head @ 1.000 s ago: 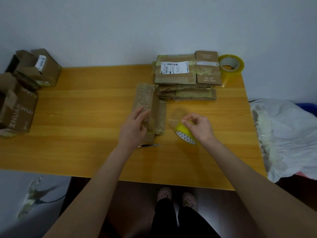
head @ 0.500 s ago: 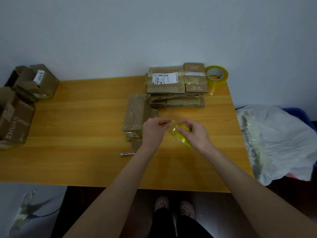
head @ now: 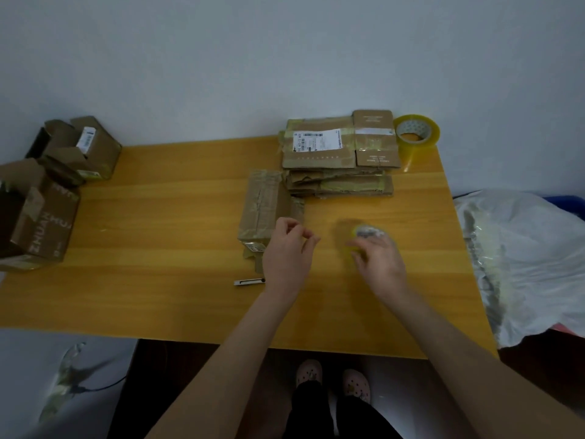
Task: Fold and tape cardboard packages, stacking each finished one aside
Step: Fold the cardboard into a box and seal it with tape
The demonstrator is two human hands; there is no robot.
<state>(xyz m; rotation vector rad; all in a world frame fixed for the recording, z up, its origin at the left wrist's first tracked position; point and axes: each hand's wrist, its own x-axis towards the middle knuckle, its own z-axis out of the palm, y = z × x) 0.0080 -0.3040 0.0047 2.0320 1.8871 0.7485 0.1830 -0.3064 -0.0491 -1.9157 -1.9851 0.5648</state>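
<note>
presently both hands are over the bench (head: 190, 217), right of centre.

right hand (head: 381, 267): grips a yellow tape roll (head: 364, 233). the roll sits at the hand's 11 o'clock and is motion-blurred. the fingers (head: 386, 246) are curled over its far side. cannot tell whether the roll rests on the wood or hangs just above it.

left hand (head: 286, 248): fingers curled in, with thumb and forefinger tips drawn together and pointing to 3 o'clock, toward the roll. there is a clear gap of bare bench between those tips and the roll. cannot tell whether a strip of clear tape is pinched there, since nothing reads against the wood.

folded package (head: 264, 210): lies flat, long axis running 12 to 6, at the left hand's 11 o'clock. it shows glossy tape bands along its top face and a small label at the near end. the back of the hand overlaps its near right corner in view, but the fingers do not close on it.

stack of finished packages (head: 338, 153): at 1 o'clock from the folded package, against the wall, several layers deep, with a white shipping label on top. its near left corner is just beside the package's far end.

spare tape roll (head: 417, 133): lies flat at the stack's 3 o'clock, in the bench's far right corner.

cutter (head: 249, 282): lies at the left hand's 8 o'clock, near the wrist and untouched.

open boxes (head: 63, 172): two at the bench's left edge, flaps up.

plastic bag (head: 522, 255): white and crumpled, off the bench's right side.
</note>
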